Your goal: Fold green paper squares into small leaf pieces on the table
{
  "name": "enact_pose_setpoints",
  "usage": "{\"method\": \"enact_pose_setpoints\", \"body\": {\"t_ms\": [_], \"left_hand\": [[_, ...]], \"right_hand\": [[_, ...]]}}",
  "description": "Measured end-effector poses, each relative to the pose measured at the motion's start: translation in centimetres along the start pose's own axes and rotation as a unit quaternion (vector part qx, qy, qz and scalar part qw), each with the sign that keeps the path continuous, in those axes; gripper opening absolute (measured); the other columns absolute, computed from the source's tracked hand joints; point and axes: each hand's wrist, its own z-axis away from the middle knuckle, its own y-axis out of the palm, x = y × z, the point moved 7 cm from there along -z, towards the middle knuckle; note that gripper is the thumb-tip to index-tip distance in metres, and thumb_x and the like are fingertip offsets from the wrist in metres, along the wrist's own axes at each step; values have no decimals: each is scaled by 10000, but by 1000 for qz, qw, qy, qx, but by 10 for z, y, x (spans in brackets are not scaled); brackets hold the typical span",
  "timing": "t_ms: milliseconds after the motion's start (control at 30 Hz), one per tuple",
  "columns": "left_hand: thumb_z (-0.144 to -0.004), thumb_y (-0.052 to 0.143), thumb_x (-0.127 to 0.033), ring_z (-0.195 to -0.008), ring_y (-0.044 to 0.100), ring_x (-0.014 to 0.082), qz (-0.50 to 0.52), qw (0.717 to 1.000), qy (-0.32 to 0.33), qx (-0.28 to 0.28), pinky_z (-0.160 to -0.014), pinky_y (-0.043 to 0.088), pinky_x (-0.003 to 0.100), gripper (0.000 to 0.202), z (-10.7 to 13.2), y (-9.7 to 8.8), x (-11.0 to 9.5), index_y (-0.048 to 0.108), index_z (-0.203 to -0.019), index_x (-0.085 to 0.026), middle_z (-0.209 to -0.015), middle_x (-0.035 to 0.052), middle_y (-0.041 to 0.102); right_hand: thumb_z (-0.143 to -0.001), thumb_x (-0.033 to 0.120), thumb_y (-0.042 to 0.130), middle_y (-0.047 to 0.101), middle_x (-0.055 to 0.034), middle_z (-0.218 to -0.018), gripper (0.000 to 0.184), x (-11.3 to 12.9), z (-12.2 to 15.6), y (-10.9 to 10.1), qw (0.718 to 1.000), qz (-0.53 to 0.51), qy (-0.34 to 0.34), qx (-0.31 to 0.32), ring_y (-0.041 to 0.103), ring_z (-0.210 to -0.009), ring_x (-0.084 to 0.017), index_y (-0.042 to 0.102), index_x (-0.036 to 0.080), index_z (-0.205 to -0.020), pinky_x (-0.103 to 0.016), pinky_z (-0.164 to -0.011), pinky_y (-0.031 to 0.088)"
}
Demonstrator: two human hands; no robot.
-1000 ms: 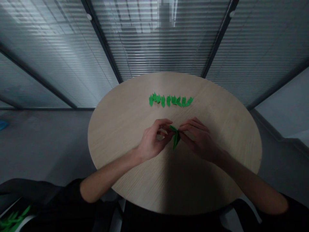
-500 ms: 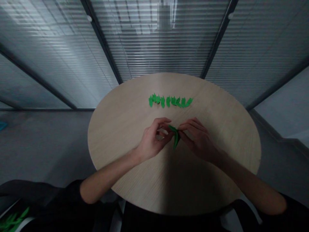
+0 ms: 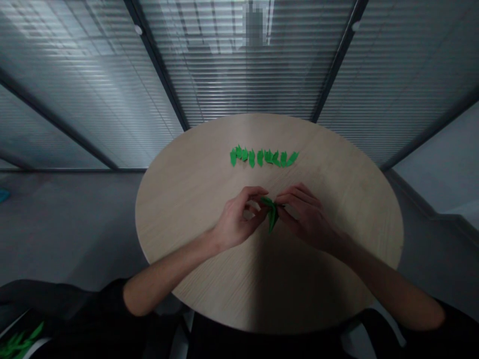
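Pale wood fills the middle of my feed: a round table [image 3: 194, 214] stands before a glass wall [image 3: 247, 65] with slatted blinds, and grey floor [image 3: 71, 229] runs out on both sides. Dark sleeves [image 3: 75, 299] enter along the bottom edge, with bare forearms reaching from them over the table. Across the far half of the tabletop, I see a tight row of small, green, leaf-shaped pieces [image 3: 262, 157], lying side by side and apart from the hands. Nearer me, the left hand [image 3: 239, 219] and right hand [image 3: 305, 217] almost meet at mid-table, both curled nearly closed. Between them, a folded green leaf piece [image 3: 273, 215] is pinched from either side by the fingertips [image 3: 262, 192], its pointed end angled down toward the wood. From this view, I cannot tell whether that end touches the table. In the dim lower-left corner, a few more green leaves [image 3: 17, 344] show beside a white edge.
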Motion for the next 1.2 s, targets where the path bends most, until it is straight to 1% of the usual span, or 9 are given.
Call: {"method": "enact_pose_setpoints", "body": {"t_ms": [100,233,400,667,767,867,933,1067,1200], "left_hand": [[-924,679,-131,-787,709,110,-7,1000,10,2,-652,606,187,311,-1,-1,-3,575,-1210,-198,-995,45,710],[-926,667,-124,-718,689,90,-14,1000,2,1,-618,588,173,319,-3,-2,-3,569,-1221,-195,-985,40,707],[-926,687,-145,-715,692,97,-10,1000,-2,-3,-622,589,188,319,-2,-1,-1,570,-1217,-201,-965,32,711],[-921,678,-142,-740,704,106,-16,1000,-11,-4,-627,594,192,307,-2,-1,0,582,-1207,-197,-968,33,708],[-924,674,-145,-714,689,91,-12,1000,-7,-2,-624,591,183,292,-2,-1,0,582,-1197,-195,-979,35,704],[-928,677,-150,-688,677,81,-7,1000,-10,3,-615,586,177,283,-1,0,0,583,-1191,-193,-975,35,702],[-932,683,-164,-686,674,84,-6,1000,-13,6,-621,592,187,282,-1,0,1,585,-1194,-194,-970,36,706],[-940,679,-189,-739,693,108,-14,1000,-10,14,-658,614,220,282,1,1,2,586,-1206,-193,-989,50,717],[-948,667,-187,-736,693,105,-26,999,-8,18,-655,608,214,288,0,0,2,580,-1222,-193,-996,52,718]], "right_hand": [[-1014,143,581,696,-52,-914,90,-1,2,1,1000,3,-8,-2,601,-875,-214,634,214,-1000,-377,-820,513],[-1024,162,592,713,-55,-942,81,-2,2,1,1000,10,-7,-7,612,-895,-216,653,215,-1030,-380,-830,513],[-1018,137,588,703,-67,-916,90,1,2,-1,1000,14,-14,-12,602,-877,-219,650,199,-1003,-370,-810,510],[-1030,150,559,690,-64,-953,92,-1,1,2,1000,7,-1,12,595,-897,-220,624,212,-1047,-386,-833,510],[-1022,160,567,680,-64,-954,78,-2,0,1,1000,3,6,8,591,-911,-224,620,215,-1040,-389,-837,511],[-1009,136,564,674,-63,-940,88,-1,0,2,1000,1,2,12,589,-897,-223,608,210,-1022,-393,-849,506],[-998,119,566,671,-68,-939,95,-1,1,3,1000,4,1,20,585,-901,-228,599,206,-1018,-392,-852,503],[-996,120,561,656,-66,-937,98,-2,2,6,999,9,5,32,578,-913,-237,583,213,-1019,-393,-846,493],[-1010,131,551,651,-63,-949,94,-4,3,7,999,3,9,33,574,-928,-236,577,219,-1030,-396,-864,488]]}}
